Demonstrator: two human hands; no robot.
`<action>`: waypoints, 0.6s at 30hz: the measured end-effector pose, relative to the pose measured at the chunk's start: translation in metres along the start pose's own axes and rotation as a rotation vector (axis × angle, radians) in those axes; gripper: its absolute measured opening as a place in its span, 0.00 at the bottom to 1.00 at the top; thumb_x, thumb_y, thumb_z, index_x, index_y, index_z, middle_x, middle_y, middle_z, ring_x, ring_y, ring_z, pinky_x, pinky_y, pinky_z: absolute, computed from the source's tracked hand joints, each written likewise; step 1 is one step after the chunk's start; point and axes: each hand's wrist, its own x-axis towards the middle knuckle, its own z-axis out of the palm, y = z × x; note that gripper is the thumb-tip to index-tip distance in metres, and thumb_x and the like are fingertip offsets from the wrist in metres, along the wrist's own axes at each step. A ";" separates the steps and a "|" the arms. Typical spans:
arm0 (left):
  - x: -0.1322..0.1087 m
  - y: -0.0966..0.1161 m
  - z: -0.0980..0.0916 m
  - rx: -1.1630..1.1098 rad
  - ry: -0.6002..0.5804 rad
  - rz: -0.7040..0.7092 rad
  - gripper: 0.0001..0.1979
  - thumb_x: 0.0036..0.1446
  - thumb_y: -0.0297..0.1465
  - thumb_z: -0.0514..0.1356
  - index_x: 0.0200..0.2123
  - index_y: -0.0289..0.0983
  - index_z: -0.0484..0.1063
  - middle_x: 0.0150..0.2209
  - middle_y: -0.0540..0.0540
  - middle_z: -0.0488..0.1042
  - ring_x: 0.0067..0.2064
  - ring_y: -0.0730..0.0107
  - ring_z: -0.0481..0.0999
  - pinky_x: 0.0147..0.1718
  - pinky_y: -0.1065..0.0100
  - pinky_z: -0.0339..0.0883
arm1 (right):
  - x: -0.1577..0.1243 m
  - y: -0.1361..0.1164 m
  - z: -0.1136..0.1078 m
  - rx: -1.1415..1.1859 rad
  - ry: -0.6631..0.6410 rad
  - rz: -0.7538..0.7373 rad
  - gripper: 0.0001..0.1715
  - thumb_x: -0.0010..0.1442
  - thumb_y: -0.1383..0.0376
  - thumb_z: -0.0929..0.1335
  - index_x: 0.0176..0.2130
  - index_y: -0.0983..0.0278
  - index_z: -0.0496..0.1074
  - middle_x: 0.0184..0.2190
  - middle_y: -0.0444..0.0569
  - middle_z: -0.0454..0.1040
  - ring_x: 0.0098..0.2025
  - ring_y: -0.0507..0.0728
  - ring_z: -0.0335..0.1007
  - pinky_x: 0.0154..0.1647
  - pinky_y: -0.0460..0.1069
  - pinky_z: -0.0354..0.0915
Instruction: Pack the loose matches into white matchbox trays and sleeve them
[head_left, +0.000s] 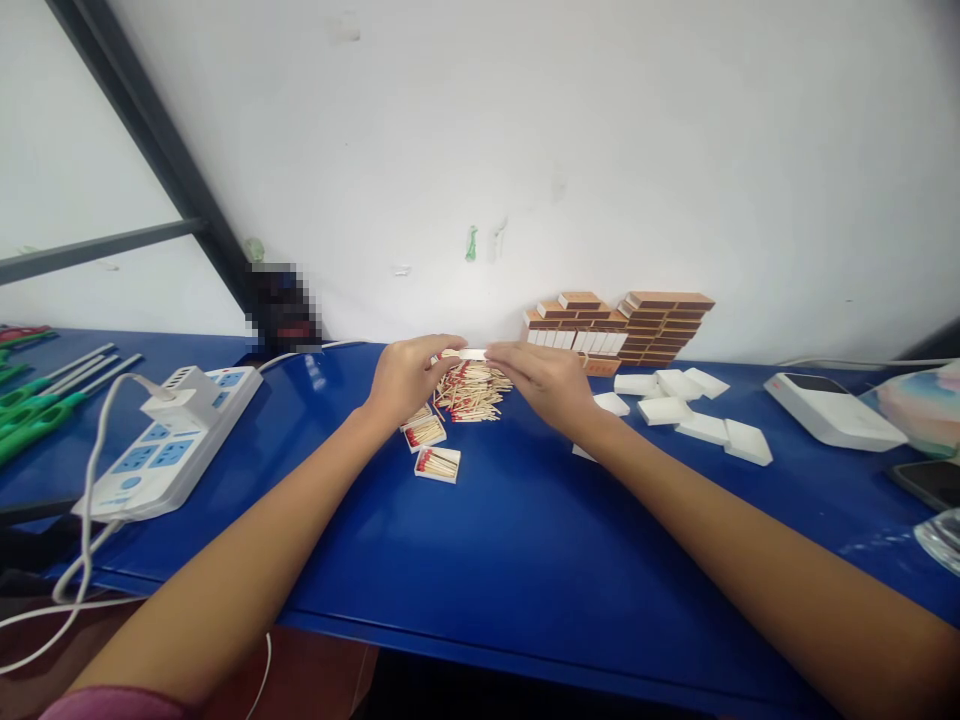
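Both of my hands meet over a loose pile of red-tipped matches (472,392) on the blue table (510,560). My left hand (409,378) and my right hand (544,385) each pinch one end of a small white matchbox tray (471,354), held just above the pile. Two filled open trays (425,432) (438,464) lie next to my left wrist. Empty white trays (694,410) are scattered to the right of my right hand.
Stacked brown matchbox sleeves (622,328) stand against the white wall. A white power strip (176,432) with cables sits at left, green-handled scissors (41,405) beyond it. At right lie a white device (832,408), a phone (930,482) and a glass object (941,538).
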 end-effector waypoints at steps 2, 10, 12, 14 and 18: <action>0.001 0.001 -0.004 0.023 0.003 0.023 0.13 0.65 0.31 0.65 0.52 0.43 0.81 0.43 0.47 0.85 0.30 0.72 0.75 0.37 0.67 0.69 | -0.002 -0.002 -0.005 -0.014 -0.044 0.028 0.16 0.74 0.62 0.64 0.49 0.57 0.82 0.53 0.50 0.83 0.52 0.60 0.81 0.53 0.54 0.73; 0.017 0.001 -0.050 -0.135 -0.472 -0.206 0.13 0.55 0.43 0.69 0.34 0.39 0.84 0.24 0.49 0.76 0.24 0.73 0.68 0.26 0.69 0.60 | -0.012 -0.015 -0.055 0.065 0.002 0.396 0.11 0.67 0.56 0.70 0.42 0.57 0.82 0.42 0.51 0.85 0.43 0.63 0.80 0.46 0.58 0.74; 0.020 0.003 -0.064 -0.296 -0.776 -0.260 0.15 0.50 0.45 0.72 0.34 0.40 0.85 0.21 0.50 0.72 0.22 0.73 0.65 0.22 0.70 0.55 | -0.021 -0.006 -0.075 0.098 -0.013 0.590 0.12 0.62 0.54 0.73 0.38 0.59 0.81 0.33 0.50 0.83 0.33 0.60 0.78 0.36 0.54 0.72; 0.021 0.008 -0.074 -0.371 -0.998 -0.246 0.16 0.45 0.44 0.75 0.35 0.42 0.86 0.20 0.52 0.69 0.23 0.73 0.64 0.22 0.69 0.52 | -0.031 0.010 -0.094 0.182 -0.160 0.748 0.17 0.59 0.50 0.74 0.37 0.61 0.81 0.29 0.50 0.81 0.27 0.57 0.74 0.29 0.52 0.68; 0.018 0.024 -0.083 -0.321 -1.149 -0.242 0.22 0.36 0.41 0.78 0.39 0.43 0.85 0.22 0.54 0.67 0.23 0.73 0.62 0.22 0.69 0.52 | -0.043 0.038 -0.118 0.082 -0.383 0.878 0.21 0.56 0.47 0.74 0.34 0.63 0.82 0.25 0.49 0.78 0.25 0.55 0.68 0.26 0.50 0.61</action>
